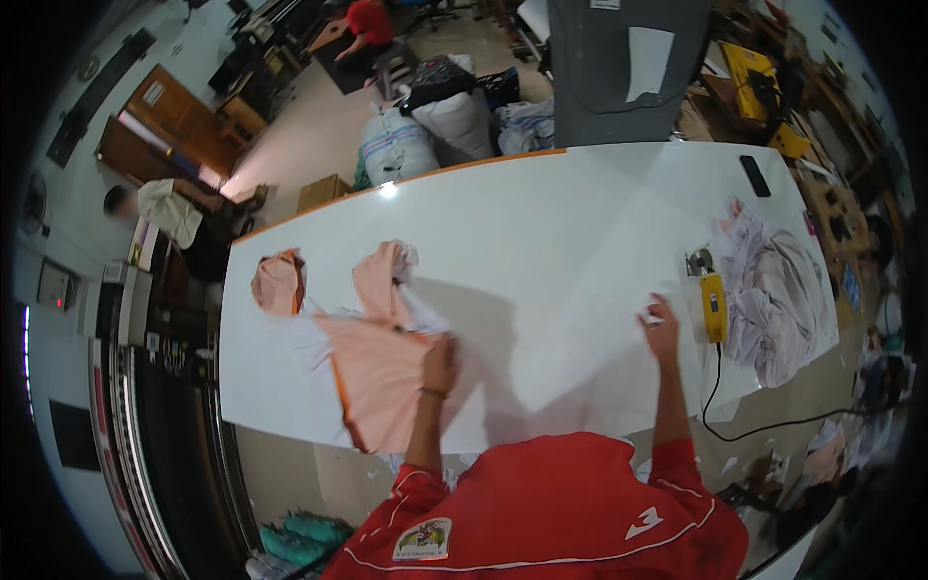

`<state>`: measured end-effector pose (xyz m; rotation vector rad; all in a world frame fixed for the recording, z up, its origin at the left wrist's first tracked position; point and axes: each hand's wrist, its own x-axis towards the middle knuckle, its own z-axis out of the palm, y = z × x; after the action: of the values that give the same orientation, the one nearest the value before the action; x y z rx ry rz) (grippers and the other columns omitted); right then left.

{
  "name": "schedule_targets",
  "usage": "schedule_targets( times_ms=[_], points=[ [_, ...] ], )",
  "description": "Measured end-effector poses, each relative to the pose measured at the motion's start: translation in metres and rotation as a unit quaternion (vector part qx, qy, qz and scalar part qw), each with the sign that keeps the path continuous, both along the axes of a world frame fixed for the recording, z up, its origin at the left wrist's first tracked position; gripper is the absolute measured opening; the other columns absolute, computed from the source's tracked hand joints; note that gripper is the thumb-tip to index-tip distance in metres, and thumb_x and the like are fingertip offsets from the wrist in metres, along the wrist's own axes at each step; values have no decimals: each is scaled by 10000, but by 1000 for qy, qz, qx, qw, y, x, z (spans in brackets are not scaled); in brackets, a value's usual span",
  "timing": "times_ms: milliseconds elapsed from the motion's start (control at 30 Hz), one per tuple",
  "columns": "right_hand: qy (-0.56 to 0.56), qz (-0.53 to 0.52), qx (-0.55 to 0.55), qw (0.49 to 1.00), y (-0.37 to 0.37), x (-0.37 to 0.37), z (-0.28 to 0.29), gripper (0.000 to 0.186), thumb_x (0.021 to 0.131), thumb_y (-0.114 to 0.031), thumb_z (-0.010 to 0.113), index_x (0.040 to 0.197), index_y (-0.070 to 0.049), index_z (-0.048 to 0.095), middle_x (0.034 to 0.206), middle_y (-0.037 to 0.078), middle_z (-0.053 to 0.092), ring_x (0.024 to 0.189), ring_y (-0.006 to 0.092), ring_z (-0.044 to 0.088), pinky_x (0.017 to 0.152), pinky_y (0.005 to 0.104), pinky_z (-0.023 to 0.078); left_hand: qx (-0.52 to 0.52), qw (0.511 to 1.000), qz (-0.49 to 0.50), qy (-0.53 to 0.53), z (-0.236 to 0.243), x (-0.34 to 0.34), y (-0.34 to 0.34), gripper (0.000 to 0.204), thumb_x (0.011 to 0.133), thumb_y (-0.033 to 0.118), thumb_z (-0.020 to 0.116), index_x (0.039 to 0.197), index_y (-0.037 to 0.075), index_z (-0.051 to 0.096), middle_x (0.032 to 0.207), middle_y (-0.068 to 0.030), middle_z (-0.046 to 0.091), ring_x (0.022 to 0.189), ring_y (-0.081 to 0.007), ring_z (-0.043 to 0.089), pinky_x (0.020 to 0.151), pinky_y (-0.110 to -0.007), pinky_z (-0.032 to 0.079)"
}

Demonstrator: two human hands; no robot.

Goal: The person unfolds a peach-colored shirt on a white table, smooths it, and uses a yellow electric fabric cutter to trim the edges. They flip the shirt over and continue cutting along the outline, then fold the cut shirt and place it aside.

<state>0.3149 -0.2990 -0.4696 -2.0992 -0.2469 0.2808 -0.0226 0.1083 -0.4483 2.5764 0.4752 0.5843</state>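
A peach garment [372,387] with orange edging and white parts lies spread on the white table [551,222], its upper part [382,271] bunched. A smaller folded peach piece [277,280] lies at its upper left. My left hand [437,367] is on the garment's right edge; its fingertips are too shadowed to make out. My right hand [660,327] hovers at the table's right, fingers loosely bent and apart. Beside it are a yellow corded tool [713,307] with a metal head and a heap of pale fabric [773,300].
A black phone [754,176] lies at the far right corner. Beyond the table are stuffed sacks [449,126], a cardboard box [319,193] and a grey panel [599,106]. A person [174,213] stands at the left; another [362,39] sits farther back. A black cord runs off rightward.
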Motion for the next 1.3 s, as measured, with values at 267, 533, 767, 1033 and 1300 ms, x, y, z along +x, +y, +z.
schedule_targets(
  times_ms=[267,533,767,1033,1300],
  points=[
    [-235,336,108,905,73,-74,81,537,703,-79,879,1218,-98,729,1380,113,662,1327,398,592,1041,487,536,-260,883,-340,193,130,119,-178,420,982,291,734,1305,39,642,1006,-215,762,901,-445,728,825,-501,576],
    [-311,197,19,929,24,-46,184,349,655,6,779,990,-77,727,956,114,745,864,336,738,744,411,586,-27,987,82,132,103,75,-108,330,809,130,760,1111,111,628,967,-131,716,877,-438,719,742,-554,577],
    [-396,164,73,901,20,-20,320,293,683,62,728,952,-53,718,880,116,703,796,337,697,727,381,540,-62,955,146,-249,180,66,12,149,894,25,623,1034,14,671,886,-137,703,780,-250,679,746,-339,555],
    [-535,48,-18,843,-14,0,421,392,633,122,624,965,-56,734,875,102,714,832,286,701,773,331,543,296,942,92,-128,353,29,70,542,673,144,886,1179,120,694,982,-91,718,807,-310,734,703,-416,570],
    [-461,-167,108,865,-3,68,429,324,992,-133,630,1280,-28,734,1070,105,763,925,218,733,904,340,570,387,866,258,-181,426,13,151,238,880,179,761,1093,75,739,1085,-130,765,1052,-378,753,848,-482,594]
  ],
)
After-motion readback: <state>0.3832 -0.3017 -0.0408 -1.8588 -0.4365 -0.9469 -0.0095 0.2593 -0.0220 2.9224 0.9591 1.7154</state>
